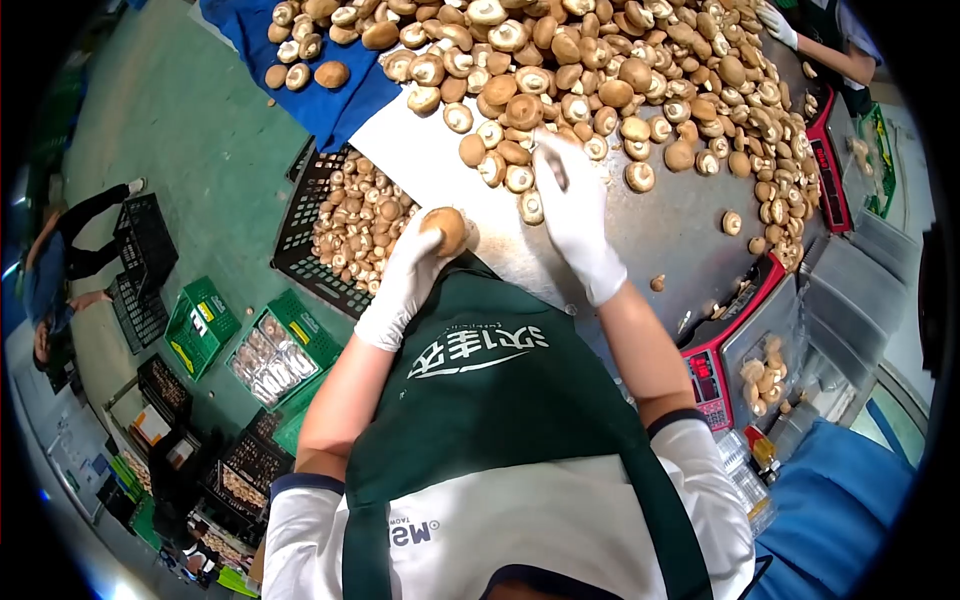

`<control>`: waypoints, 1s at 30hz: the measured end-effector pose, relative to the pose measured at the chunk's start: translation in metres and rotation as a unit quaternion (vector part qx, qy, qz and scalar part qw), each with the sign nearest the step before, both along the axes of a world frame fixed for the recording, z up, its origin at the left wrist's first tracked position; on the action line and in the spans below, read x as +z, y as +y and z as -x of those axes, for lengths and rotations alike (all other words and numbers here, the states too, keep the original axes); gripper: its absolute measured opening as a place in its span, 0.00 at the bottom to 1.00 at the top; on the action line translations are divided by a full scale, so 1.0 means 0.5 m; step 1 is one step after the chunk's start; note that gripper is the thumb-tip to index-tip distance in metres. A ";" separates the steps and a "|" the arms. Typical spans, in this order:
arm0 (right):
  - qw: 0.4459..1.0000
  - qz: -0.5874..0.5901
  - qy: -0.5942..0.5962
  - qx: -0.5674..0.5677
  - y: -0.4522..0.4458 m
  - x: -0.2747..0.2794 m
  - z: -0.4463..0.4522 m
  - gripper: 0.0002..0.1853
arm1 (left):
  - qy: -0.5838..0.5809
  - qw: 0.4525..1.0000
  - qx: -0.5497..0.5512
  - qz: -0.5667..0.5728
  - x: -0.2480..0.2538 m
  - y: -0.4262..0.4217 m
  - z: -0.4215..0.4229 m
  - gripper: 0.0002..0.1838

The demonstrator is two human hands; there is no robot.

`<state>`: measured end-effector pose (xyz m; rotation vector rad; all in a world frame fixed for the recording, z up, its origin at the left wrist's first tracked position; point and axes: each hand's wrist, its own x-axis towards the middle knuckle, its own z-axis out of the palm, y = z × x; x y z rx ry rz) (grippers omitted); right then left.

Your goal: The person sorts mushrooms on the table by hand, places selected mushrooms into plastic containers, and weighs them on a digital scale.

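My left hand [402, 275], in a white glove, is closed around a brown-capped shiitake mushroom [446, 230] in front of my apron. Reaching forward over the table, my right hand [578, 215], gloved too, has its thumb and fingers apart with a gap between them. Its fingertips are at the near edge of a large heap of shiitake mushrooms [614, 93]; no mushroom shows clearly inside it. Just left of that hand, a mushroom with its pale underside up [530, 207] lies on a white sheet [420, 150]. A black crate [300, 235] of smaller mushrooms stands below the table edge, beside my left hand.
Red scales [708, 380] stand at the right, near a clear bag of mushrooms [765, 375]. Blue cloth [355, 100] hangs off the table's left side. Green crates [200, 325] sit on the floor. A co-worker's gloved hand [777, 24] is at the far right; another person stands left.
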<state>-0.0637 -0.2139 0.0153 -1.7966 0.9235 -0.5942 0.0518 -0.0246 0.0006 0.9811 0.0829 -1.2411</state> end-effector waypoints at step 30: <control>0.919 0.361 0.121 0.100 -0.049 -0.077 0.167 0.10 | 0.050 0.948 0.177 -0.261 -0.184 0.176 -0.081 0.25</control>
